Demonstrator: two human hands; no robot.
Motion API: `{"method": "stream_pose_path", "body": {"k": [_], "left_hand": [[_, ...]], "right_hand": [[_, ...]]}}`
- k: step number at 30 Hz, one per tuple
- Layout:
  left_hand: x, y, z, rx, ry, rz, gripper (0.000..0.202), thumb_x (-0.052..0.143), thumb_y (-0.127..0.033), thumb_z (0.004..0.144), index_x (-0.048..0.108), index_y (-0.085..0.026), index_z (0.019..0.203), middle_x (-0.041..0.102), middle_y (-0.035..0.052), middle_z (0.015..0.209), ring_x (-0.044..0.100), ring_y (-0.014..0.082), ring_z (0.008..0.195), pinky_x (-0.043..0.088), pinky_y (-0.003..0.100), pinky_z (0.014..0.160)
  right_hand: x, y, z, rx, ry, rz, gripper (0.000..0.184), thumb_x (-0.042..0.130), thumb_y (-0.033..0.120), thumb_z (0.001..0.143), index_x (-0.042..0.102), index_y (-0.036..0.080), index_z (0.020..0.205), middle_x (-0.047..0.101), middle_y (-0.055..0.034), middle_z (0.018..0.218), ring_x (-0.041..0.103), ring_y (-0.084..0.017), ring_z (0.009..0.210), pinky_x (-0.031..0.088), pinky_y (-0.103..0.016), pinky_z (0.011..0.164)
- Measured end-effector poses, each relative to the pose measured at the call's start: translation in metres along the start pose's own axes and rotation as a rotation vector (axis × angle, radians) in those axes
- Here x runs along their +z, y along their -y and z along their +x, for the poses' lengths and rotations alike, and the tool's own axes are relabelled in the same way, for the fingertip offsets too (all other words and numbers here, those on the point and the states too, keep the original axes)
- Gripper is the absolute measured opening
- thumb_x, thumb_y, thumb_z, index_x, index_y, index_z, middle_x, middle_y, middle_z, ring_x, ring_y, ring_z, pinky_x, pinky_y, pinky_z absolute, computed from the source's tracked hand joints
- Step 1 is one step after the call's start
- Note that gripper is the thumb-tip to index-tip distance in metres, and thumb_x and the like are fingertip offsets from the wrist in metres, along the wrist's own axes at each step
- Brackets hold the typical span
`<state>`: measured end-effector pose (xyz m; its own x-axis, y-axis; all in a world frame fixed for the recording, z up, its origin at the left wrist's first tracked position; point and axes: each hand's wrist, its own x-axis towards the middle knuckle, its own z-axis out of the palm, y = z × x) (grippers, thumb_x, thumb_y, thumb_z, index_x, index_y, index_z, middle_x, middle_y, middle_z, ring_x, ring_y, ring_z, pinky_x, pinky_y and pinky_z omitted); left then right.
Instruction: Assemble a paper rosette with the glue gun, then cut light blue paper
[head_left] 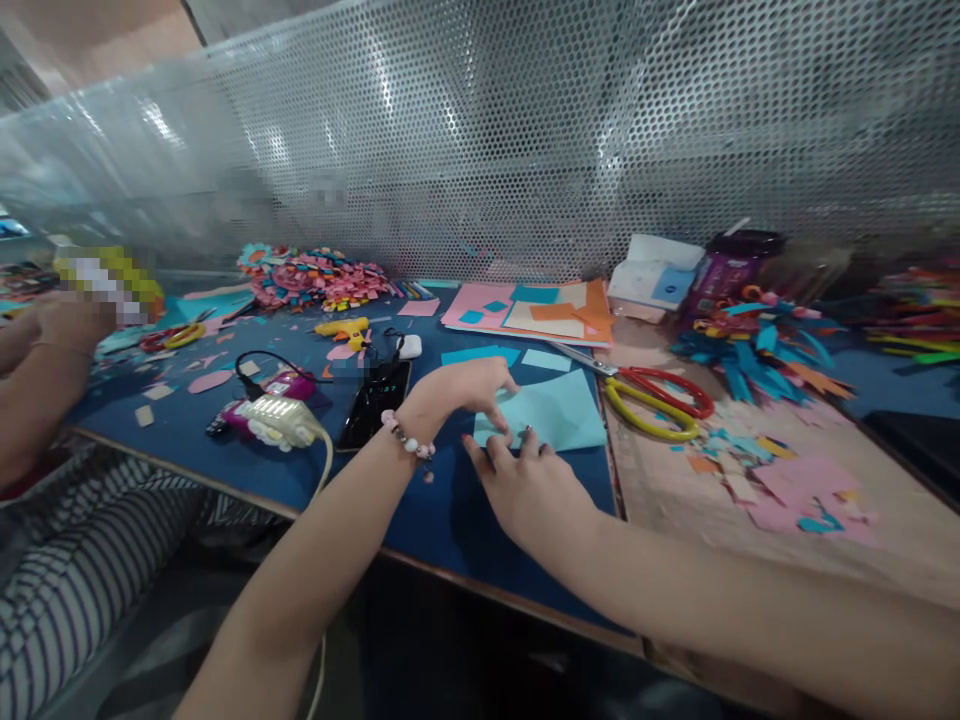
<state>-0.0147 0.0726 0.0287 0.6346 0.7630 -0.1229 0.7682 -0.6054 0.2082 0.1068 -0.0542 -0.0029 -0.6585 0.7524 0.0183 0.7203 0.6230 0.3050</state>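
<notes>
A light blue paper sheet lies on the dark blue table in front of me. My left hand, with a beaded bracelet at the wrist, curves over the sheet's left side, thumb and fingers apart. Close below it, my right hand rests at the sheet's lower left edge, palm down and fingers spread. To the right of the sheet are scissors with one red and one yellow handle. Smaller blue paper pieces lie just behind the sheet.
A phone and a pale plug strip with a cord are on the left. Behind are stacked coloured papers and a pile of paper flowers. Paper scraps cover the right. Another person's hand holds something blurred.
</notes>
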Motion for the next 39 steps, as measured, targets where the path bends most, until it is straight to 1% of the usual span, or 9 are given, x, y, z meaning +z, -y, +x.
{"method": "stream_pose_path", "body": {"k": [4, 9, 17, 20, 23, 27, 31, 36, 39], "left_hand": [[-0.001, 0.001, -0.001, 0.022, 0.061, 0.048, 0.063, 0.082, -0.033, 0.061, 0.063, -0.015, 0.119, 0.057, 0.0117, 0.122, 0.056, 0.0248, 0.106, 0.044, 0.025, 0.084], [0.000, 0.001, -0.002, 0.039, 0.094, 0.089, 0.059, 0.078, -0.031, 0.067, 0.061, -0.016, 0.121, 0.053, 0.0114, 0.126, 0.054, 0.0242, 0.111, 0.043, 0.024, 0.087], [0.000, -0.006, -0.009, 0.050, 0.111, 0.152, 0.059, 0.074, -0.032, 0.073, 0.055, -0.016, 0.126, 0.050, 0.0145, 0.127, 0.054, 0.0271, 0.107, 0.043, 0.031, 0.086], [0.002, -0.008, -0.012, 0.080, 0.093, 0.173, 0.058, 0.075, -0.029, 0.074, 0.055, -0.014, 0.126, 0.051, 0.0165, 0.124, 0.053, 0.0288, 0.105, 0.043, 0.034, 0.086], [0.008, -0.006, -0.015, 0.128, 0.064, 0.165, 0.061, 0.072, -0.025, 0.077, 0.049, -0.013, 0.132, 0.051, 0.0181, 0.123, 0.051, 0.0299, 0.105, 0.043, 0.036, 0.086], [0.017, -0.004, -0.023, 0.208, 0.011, 0.110, 0.063, 0.061, -0.010, 0.082, 0.038, -0.019, 0.140, 0.046, 0.0183, 0.132, 0.044, 0.0317, 0.118, 0.041, 0.041, 0.092], [0.028, 0.000, -0.033, 0.294, -0.030, 0.013, 0.065, 0.047, 0.004, 0.080, 0.042, -0.025, 0.138, 0.041, 0.0139, 0.141, 0.039, 0.0280, 0.128, 0.038, 0.042, 0.100], [0.046, 0.019, -0.034, 0.331, -0.085, -0.181, 0.070, 0.039, 0.004, 0.082, 0.028, -0.023, 0.146, 0.035, 0.0084, 0.150, 0.031, 0.0209, 0.137, 0.036, 0.038, 0.107], [0.051, 0.027, -0.027, 0.303, -0.068, -0.254, 0.057, 0.043, -0.004, 0.087, 0.040, -0.024, 0.140, 0.037, 0.0062, 0.149, 0.032, 0.0204, 0.138, 0.029, 0.041, 0.112]], "right_hand": [[0.001, -0.002, 0.000, -0.006, -0.016, 0.006, 0.053, 0.036, 0.003, 0.087, 0.043, 0.010, 0.139, 0.058, -0.0248, 0.120, 0.062, -0.039, 0.102, 0.057, -0.049, 0.066], [0.006, -0.009, -0.002, -0.017, -0.061, 0.036, 0.050, 0.036, 0.008, 0.090, 0.043, 0.013, 0.139, 0.061, -0.0194, 0.117, 0.062, -0.035, 0.095, 0.054, -0.044, 0.060], [0.001, -0.034, -0.031, 0.009, -0.137, 0.053, 0.038, 0.047, 0.009, 0.086, 0.062, 0.015, 0.120, 0.066, -0.0081, 0.109, 0.056, -0.026, 0.092, 0.047, -0.039, 0.069], [0.008, -0.045, -0.046, 0.067, -0.196, 0.009, 0.037, 0.046, 0.009, 0.084, 0.066, 0.016, 0.116, 0.064, -0.0053, 0.119, 0.054, -0.027, 0.095, 0.044, -0.041, 0.074], [0.021, -0.056, -0.060, 0.133, -0.335, -0.058, 0.037, 0.050, 0.010, 0.081, 0.069, 0.019, 0.112, 0.060, -0.0035, 0.128, 0.051, -0.029, 0.105, 0.040, -0.044, 0.083], [0.039, -0.067, -0.074, 0.219, -0.405, -0.070, 0.039, 0.056, 0.014, 0.078, 0.069, 0.028, 0.112, 0.059, -0.0018, 0.131, 0.048, -0.031, 0.110, 0.037, -0.046, 0.089], [0.045, -0.073, -0.083, 0.267, -0.413, -0.037, 0.042, 0.057, 0.015, 0.077, 0.067, 0.031, 0.114, 0.056, -0.0018, 0.134, 0.045, -0.032, 0.116, 0.034, -0.047, 0.093], [0.050, -0.082, -0.089, 0.313, -0.398, 0.038, 0.047, 0.056, 0.011, 0.074, 0.067, 0.034, 0.113, 0.058, -0.0044, 0.129, 0.046, -0.034, 0.116, 0.037, -0.050, 0.090], [0.059, -0.095, -0.098, 0.307, -0.371, 0.094, 0.042, 0.054, 0.014, 0.079, 0.068, 0.037, 0.111, 0.056, -0.0063, 0.129, 0.043, -0.036, 0.119, 0.039, -0.051, 0.086]]}}
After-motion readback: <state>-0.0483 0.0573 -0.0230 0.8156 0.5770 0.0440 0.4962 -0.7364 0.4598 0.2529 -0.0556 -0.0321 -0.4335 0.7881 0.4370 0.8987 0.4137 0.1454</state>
